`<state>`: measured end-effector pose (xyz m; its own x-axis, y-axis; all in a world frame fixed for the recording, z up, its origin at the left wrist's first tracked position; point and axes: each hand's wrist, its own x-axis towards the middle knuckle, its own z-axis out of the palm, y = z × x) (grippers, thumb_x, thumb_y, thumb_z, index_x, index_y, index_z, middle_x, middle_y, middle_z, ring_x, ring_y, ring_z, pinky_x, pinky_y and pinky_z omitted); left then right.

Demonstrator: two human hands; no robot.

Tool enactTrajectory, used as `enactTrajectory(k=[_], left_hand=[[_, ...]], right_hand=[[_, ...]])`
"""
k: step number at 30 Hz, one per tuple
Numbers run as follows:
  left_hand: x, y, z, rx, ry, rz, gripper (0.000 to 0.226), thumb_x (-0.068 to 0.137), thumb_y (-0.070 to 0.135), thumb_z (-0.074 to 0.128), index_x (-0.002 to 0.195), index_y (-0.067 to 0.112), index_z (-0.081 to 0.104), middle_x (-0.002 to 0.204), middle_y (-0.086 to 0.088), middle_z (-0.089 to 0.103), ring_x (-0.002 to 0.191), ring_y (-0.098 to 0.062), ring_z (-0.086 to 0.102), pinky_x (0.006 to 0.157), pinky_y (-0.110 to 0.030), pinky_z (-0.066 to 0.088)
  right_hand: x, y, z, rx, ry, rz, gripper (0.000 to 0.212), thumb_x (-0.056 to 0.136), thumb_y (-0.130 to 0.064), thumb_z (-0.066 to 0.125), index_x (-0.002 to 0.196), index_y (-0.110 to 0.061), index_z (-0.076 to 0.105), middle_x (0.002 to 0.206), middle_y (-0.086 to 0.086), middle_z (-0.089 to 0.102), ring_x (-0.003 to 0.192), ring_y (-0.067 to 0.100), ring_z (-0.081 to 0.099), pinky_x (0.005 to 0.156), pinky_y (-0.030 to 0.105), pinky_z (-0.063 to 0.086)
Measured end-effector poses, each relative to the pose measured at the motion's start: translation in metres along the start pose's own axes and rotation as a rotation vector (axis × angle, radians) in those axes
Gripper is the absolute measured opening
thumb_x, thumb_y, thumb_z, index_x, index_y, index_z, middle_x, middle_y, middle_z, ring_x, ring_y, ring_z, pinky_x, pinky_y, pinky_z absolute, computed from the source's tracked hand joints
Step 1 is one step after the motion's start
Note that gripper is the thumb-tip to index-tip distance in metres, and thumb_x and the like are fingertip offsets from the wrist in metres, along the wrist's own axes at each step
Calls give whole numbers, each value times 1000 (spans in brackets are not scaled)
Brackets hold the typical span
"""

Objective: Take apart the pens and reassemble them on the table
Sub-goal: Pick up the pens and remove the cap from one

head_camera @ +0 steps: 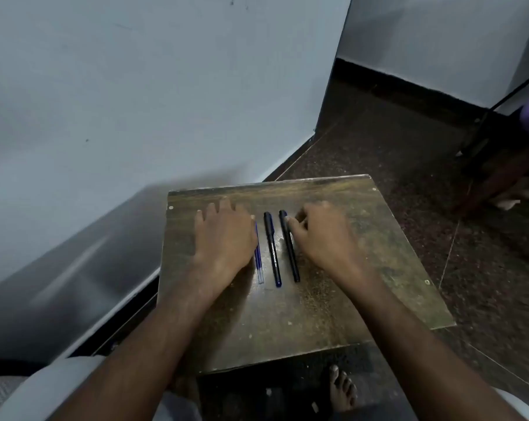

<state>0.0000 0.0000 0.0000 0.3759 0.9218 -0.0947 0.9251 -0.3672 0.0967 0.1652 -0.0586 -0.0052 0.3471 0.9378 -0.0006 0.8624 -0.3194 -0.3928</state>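
- The left hand (223,235) lies flat, palm down, on the worn brown wooden table (333,305), its fingers spread and relaxed and gripping nothing.
- Just under the thumb side of that hand lies a thin blue ink refill with a clear end (259,265); the hand hides its far part, so I cannot tell whether the skin touches it.
- The right hand (320,235) has its fingers curled, with the fingertips (288,220) at the far end of a slim black pen barrel (289,247). It looks like a pinch on that end, though the blur leaves the contact unsure.
- Between the two hands, apart from both, lies a black capped pen with white lettering and a blue tip (272,247).
- All three pieces lie side by side, pointing away from the person. I judge this keeps parts sorted and within reach of either hand.
- The loose refill suggests one pen is already apart; the grasp at the barrel's end looks suited to lifting it.
- No container shows; the parts rest straight on the tabletop.
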Motion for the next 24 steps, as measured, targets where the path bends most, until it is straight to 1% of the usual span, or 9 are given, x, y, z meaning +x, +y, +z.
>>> enactTrajectory(k=[3, 5, 8, 11, 13, 15, 17, 19, 24], left_hand=[[6, 0, 0, -13, 29, -1, 47, 117, 39, 33, 138, 11, 64, 141, -15, 63, 132, -35, 59, 110, -56, 48], [3, 0, -6, -56, 12, -6, 47, 117, 39, 32, 135, 11, 65, 140, -15, 64, 131, -35, 59, 110, -59, 46], [-5, 3, -14, -112, 38, 4, 45, 117, 39, 32, 124, 13, 67, 128, -12, 69, 124, -34, 63, 108, -59, 47], [-12, 6, -19, -185, 139, 56, 39, 116, 39, 36, 103, 19, 66, 102, -2, 70, 105, -28, 68, 87, -46, 47], [-17, 5, -21, -307, 173, 103, 35, 115, 39, 44, 113, 21, 73, 101, 4, 75, 102, -22, 72, 84, -40, 50], [-19, 4, -21, -511, 155, 129, 30, 113, 38, 53, 130, 24, 73, 107, 12, 75, 99, -12, 72, 85, -32, 56], [-20, 2, -19, -622, 143, 147, 33, 111, 40, 58, 138, 25, 69, 107, 19, 68, 89, 4, 65, 76, -15, 49], [-16, 3, -15, -679, 118, 140, 36, 110, 43, 60, 141, 27, 69, 105, 23, 65, 82, 17, 56, 71, -9, 42], [-9, 16, -16, -974, 59, 131, 14, 107, 34, 68, 103, 32, 81, 88, 17, 80, 84, 5, 74, 82, -19, 55]], right_hand=[[7, -1, 10, 25, -48, 24, 46, 102, -50, 69, 69, -19, 62, 70, 2, 67, 68, 20, 66, 65, 36, 57], [7, -4, 13, -9, -105, 58, 50, 100, -44, 73, 62, -20, 52, 63, 2, 58, 61, 22, 60, 59, 33, 47], [6, -2, 13, -17, -106, 72, 45, 101, -35, 71, 64, -19, 51, 65, 3, 56, 59, 21, 57, 56, 30, 43], [6, 3, 9, -41, -121, 54, 41, 104, -32, 65, 67, -16, 56, 68, 5, 60, 63, 24, 60, 58, 31, 42], [0, 6, 5, 21, -122, 42, 38, 107, -30, 60, 74, -10, 63, 73, 9, 68, 70, 28, 67, 60, 34, 45], [-2, 12, 2, 302, -144, 78, 29, 111, -27, 57, 91, -9, 68, 80, 6, 78, 74, 22, 75, 64, 35, 56], [-10, 17, 1, 701, -235, 131, 18, 114, -23, 54, 103, -13, 65, 83, 2, 80, 71, 14, 76, 66, 31, 61], [-13, 19, 1, 867, -279, 124, 13, 114, -21, 52, 108, -15, 62, 82, -3, 76, 68, 9, 69, 65, 27, 58], [-24, 11, 7, 955, -251, 25, 23, 116, -26, 46, 109, -16, 65, 65, -16, 56, 59, 3, 48, 52, 19, 40]])
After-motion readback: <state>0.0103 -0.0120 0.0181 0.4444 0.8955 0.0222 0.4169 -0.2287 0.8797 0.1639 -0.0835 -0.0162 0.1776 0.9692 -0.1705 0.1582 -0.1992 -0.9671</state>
